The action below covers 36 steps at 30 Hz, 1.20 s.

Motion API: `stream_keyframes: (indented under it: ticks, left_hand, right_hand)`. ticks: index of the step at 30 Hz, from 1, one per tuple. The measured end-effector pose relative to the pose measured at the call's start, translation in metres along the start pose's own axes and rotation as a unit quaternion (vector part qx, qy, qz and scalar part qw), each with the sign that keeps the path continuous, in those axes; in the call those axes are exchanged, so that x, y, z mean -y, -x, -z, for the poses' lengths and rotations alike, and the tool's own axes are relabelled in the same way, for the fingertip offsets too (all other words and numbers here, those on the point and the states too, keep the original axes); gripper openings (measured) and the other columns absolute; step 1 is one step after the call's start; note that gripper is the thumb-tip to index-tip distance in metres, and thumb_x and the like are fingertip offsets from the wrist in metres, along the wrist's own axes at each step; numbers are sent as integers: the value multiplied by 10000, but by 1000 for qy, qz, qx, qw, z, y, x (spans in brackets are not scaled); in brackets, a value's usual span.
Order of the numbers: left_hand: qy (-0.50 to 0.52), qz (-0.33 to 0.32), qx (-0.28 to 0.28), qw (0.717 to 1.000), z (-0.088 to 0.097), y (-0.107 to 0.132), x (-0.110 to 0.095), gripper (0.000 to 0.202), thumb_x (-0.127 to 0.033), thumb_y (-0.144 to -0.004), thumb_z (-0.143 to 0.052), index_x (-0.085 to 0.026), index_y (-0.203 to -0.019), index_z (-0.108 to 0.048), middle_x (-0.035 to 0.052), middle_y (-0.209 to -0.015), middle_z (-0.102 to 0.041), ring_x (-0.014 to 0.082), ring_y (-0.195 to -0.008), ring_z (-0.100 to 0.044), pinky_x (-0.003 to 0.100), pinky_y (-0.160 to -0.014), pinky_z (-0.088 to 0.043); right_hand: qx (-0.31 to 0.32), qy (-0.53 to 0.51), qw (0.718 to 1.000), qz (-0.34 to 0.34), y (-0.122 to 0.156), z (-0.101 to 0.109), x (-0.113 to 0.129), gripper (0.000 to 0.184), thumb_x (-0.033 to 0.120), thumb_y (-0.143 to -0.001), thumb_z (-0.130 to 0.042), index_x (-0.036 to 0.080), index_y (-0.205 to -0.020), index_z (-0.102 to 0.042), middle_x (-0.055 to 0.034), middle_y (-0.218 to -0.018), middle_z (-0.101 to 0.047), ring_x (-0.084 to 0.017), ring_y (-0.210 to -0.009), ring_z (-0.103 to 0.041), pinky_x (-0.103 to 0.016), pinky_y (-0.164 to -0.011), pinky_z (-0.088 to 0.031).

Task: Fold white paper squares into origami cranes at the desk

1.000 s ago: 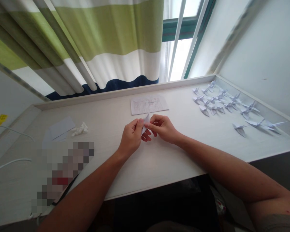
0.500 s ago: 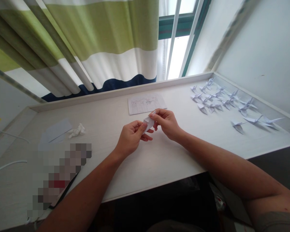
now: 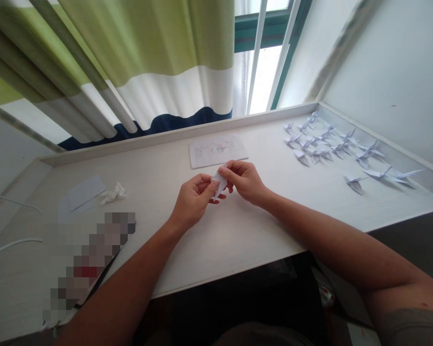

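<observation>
Paper piece (image 3: 220,184), white, smooth and creased to a point, is held above the middle of the table (image 3: 202,250). Left hand (image 3: 192,203): thumb and fingers clamped on its near left part. Right hand (image 3: 248,183): thumb and fingers clamped on its far right end. Table: white, faintly grained, raised rim at far edge. Sharp-winged paper birds (image 3: 341,151): far right. Crumpled tissue (image 3: 114,193) and flat sheets (image 3: 86,190): left. Printed sheet (image 3: 218,151): flat, beyond the hands.

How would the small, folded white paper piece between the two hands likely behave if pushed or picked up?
The small, folded white paper piece is probably light, being just paper small enough to sit between the left hand and the right hand. Its pointed lower end suggests some folded stiffness, but a firm push might bend or crease it.
</observation>
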<state>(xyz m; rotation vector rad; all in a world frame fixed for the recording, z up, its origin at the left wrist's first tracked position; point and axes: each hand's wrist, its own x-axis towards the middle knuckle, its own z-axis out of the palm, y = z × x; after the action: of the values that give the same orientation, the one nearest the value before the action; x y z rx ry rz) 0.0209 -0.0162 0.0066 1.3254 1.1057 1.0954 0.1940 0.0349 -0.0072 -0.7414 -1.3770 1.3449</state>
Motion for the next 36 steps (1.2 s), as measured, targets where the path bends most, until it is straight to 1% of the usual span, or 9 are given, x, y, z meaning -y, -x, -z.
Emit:
stream_keyframes:
  ticks: [6,11,13,15,18,24,30,33,36]
  left_hand:
    - [-3,-10,-16,1000,0,0,-3,371,-526,-913,-797,-169,-956,-707,55,-869,-809,218,-758,-803,311,-657,-645]
    - [6,-3,-20,1000,1,0,-4,376,-525,-897,-818,-161,-925,-726,64,-828,-806,236,-782,-812,325,-683,-649]
    - [10,-2,-14,1000,2,1,-5,367,-516,-904,-813,-157,-932,-736,72,-839,-811,238,-788,-813,335,-693,-652]
    - [9,-5,-3,1000,1,1,-6,361,-509,-906,-812,-155,-933,-746,81,-850,-818,237,-786,-811,342,-701,-654]
    - [3,-22,7,1000,1,2,-7,343,-491,-899,-820,-155,-935,-760,87,-861,-826,228,-772,-803,327,-679,-641]
    - [11,-50,29,998,4,1,-7,316,-461,-923,-800,-149,-958,-767,88,-875,-825,200,-704,-781,297,-616,-616]
    - [4,-56,58,997,8,1,-4,312,-463,-928,-791,-155,-960,-756,49,-778,-789,191,-665,-771,316,-666,-626]
    - [5,-57,63,996,8,2,-6,290,-443,-931,-781,-157,-973,-750,40,-752,-782,197,-654,-770,333,-682,-631]
    - [4,-47,49,998,7,2,-7,265,-424,-936,-762,-162,-972,-738,36,-723,-778,202,-642,-768,330,-662,-623]
  right_hand:
    - [15,24,999,20,1,1,-2,449,614,-884,-792,187,-807,-674,7,-674,-647,-95,-530,-552,-222,-426,-466]
    - [-31,71,993,91,4,5,0,369,392,-884,-816,245,-1183,-657,10,-893,-603,-146,-750,-635,-226,-492,-533]
    - [-35,156,976,145,5,7,2,314,301,-903,-776,259,-1192,-663,-17,-993,-623,-173,-873,-657,-253,-579,-576]
    - [-2,241,948,210,4,12,4,215,262,-947,-722,269,-1161,-710,-45,-1079,-646,-205,-999,-665,-324,-729,-632]
    - [40,308,904,292,1,20,5,199,242,-1012,-674,303,-1183,-757,-66,-1147,-660,-238,-1117,-667,-449,-936,-636]
    - [91,384,850,349,-3,36,10,248,252,-1073,-624,348,-1258,-757,-62,-1271,-720,-229,-1172,-684,-431,-963,-623]
    - [98,441,815,363,-2,39,14,226,292,-1094,-581,325,-1214,-770,-69,-1199,-765,-234,-1097,-716,-413,-909,-604]
    - [106,441,817,356,-1,36,13,225,271,-1092,-569,323,-1151,-779,-72,-1155,-766,-243,-1059,-715,-432,-921,-594]
    - [76,386,860,324,1,30,12,184,302,-1075,-600,303,-1181,-751,-85,-1158,-752,-252,-1082,-706,-452,-952,-599]
